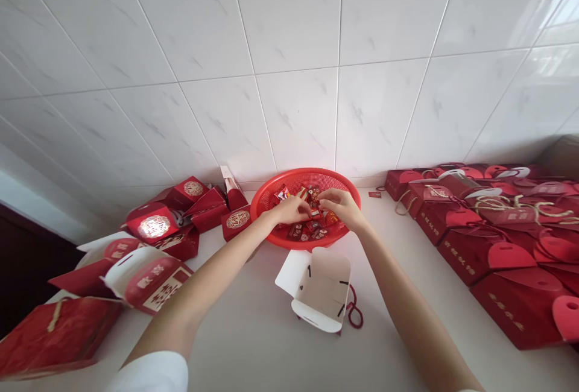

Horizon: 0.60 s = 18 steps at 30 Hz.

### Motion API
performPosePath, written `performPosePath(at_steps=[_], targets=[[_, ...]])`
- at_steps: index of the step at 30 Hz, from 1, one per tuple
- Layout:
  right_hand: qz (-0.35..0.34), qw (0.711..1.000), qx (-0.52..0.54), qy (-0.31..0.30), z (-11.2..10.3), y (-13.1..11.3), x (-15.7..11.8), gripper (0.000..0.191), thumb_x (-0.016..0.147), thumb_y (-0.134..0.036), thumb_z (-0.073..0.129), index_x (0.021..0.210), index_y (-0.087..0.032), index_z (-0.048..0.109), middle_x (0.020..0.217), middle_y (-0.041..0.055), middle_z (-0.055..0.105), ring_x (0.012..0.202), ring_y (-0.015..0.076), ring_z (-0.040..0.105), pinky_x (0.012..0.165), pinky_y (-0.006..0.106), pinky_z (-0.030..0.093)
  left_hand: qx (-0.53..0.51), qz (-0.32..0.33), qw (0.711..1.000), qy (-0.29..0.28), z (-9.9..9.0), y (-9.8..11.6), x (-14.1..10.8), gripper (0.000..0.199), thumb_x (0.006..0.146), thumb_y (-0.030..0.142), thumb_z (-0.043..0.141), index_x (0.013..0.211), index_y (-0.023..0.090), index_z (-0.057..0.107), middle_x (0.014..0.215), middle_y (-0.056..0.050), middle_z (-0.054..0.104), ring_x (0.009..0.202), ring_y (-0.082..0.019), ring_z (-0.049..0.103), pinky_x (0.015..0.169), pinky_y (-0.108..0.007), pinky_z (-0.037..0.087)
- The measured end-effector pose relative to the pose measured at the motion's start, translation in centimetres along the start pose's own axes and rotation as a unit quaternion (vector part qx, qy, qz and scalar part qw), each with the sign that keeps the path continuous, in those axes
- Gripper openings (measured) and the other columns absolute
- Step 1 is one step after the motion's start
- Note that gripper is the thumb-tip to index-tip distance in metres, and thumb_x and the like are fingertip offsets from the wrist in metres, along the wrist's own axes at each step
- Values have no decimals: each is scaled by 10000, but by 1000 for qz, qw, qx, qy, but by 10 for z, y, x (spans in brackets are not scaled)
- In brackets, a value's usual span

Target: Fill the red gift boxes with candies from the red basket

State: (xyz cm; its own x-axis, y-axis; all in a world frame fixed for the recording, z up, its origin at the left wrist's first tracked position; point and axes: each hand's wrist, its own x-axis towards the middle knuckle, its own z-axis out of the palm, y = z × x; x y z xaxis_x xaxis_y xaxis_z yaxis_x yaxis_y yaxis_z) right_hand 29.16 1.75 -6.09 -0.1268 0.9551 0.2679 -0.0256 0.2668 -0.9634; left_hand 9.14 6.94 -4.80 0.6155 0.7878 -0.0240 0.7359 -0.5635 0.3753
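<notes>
A red plastic basket (353, 190) with a perforated wall holds several small wrapped candies (296, 231), mostly red. My left hand (292, 209) reaches in from the left, its fingers closed on a wrapped candy among the others. From the right, my right hand (341, 206) hangs over the candies with its fingers bent and a little apart; nothing shows between them. On the table in front of the basket stands an open gift box (316, 280), white inside, flaps folded out. A dark red cord loop (356, 315) trails from its right side.
Red gift boxes (474, 253) stand in rows on the right, many with cord handles. More red boxes (156, 226) lie jumbled on the left, some with flaps up. A small red card (374, 195) lies by the white tiled wall (298, 120) behind the white table (235, 331).
</notes>
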Motion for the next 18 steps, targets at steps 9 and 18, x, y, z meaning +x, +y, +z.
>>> performPosePath(at_steps=[9, 18], targets=[[0, 1000, -20, -1, 0, -3, -3, 191, 712, -351, 733, 824, -201, 697, 889, 52, 724, 797, 220, 691, 790, 383, 581, 116, 49, 978, -167, 12, 15, 3, 737, 686, 256, 766, 1398, 305, 583, 1525, -97, 512, 1204, -367, 611, 880, -366, 511], [-5, 1000, -22, -4, 0, 3, -1, 209, 724, -374, 741, 841, -207, 695, 918, 63, 731, 830, 237, 702, 812, 401, 581, 30, 28, 989, -139, 8, 5, 10, 420, 688, 32, 600, 993, 258, 780, 1021, -22, 785, 944, -238, 709, 828, -281, 510]])
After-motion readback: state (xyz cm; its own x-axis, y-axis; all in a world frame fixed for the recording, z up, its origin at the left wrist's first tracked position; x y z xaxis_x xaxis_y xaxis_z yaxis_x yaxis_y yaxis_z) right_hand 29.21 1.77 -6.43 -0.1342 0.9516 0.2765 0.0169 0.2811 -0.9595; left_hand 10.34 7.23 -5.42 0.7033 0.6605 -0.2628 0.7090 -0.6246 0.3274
